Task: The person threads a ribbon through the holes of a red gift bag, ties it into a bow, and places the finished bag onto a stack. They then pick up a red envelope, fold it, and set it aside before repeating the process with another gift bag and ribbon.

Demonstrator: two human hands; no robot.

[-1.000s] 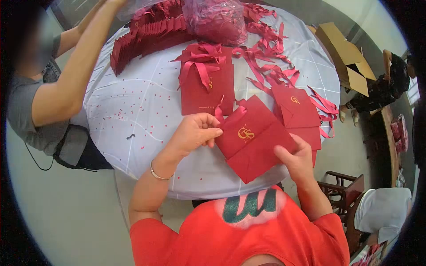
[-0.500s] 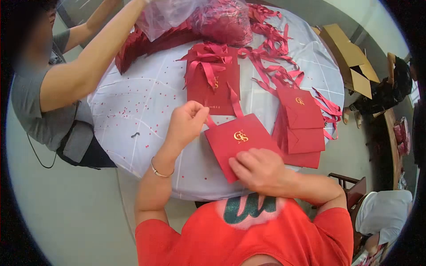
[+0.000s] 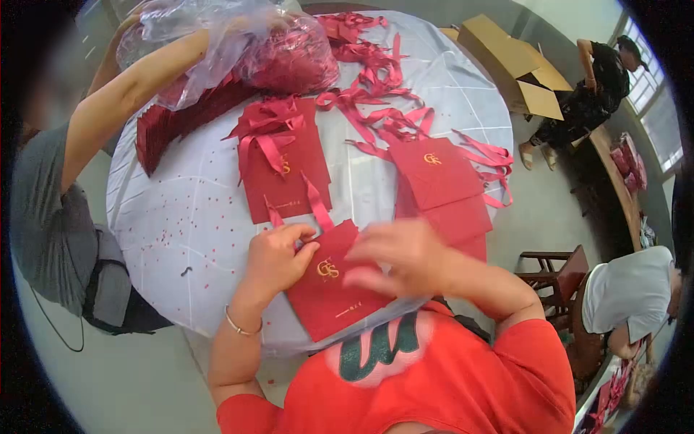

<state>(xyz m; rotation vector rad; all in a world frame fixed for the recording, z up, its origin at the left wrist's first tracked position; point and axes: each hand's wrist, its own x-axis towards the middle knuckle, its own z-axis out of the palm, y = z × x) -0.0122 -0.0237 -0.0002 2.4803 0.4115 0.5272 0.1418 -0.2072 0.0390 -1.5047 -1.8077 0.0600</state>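
Observation:
A red gift bag (image 3: pixel 340 293) with a gold logo lies flat at the near edge of the table, its ribbon handles stretching away from me. My left hand (image 3: pixel 278 257) grips the bag's upper left corner, thumb and fingers curled at the rim beside the ribbon. Over the bag's right side hovers my right hand (image 3: pixel 405 257), blurred, its thumb and fingers apart and holding nothing. Just beyond lies a stack of red bags (image 3: pixel 289 181) with ribbons on top. To the right, more red bags (image 3: pixel 441 173) overlap in a pile, partly hidden by my right hand.
Across the table, a person's arm (image 3: pixel 137 94) reaches to a clear plastic bag (image 3: pixel 188 43) of red items. Nearby stands a row of folded red bags (image 3: pixel 166 126). Loose ribbons (image 3: pixel 376 65) trail over the white cloth (image 3: pixel 195 260). A cardboard box (image 3: pixel 506 58) sits beyond.
The view has shifted. The gift bag now lies nearer me and flatter. My left hand has gone from a ribbon to the bag's corner; my right hand has lifted off and opened.

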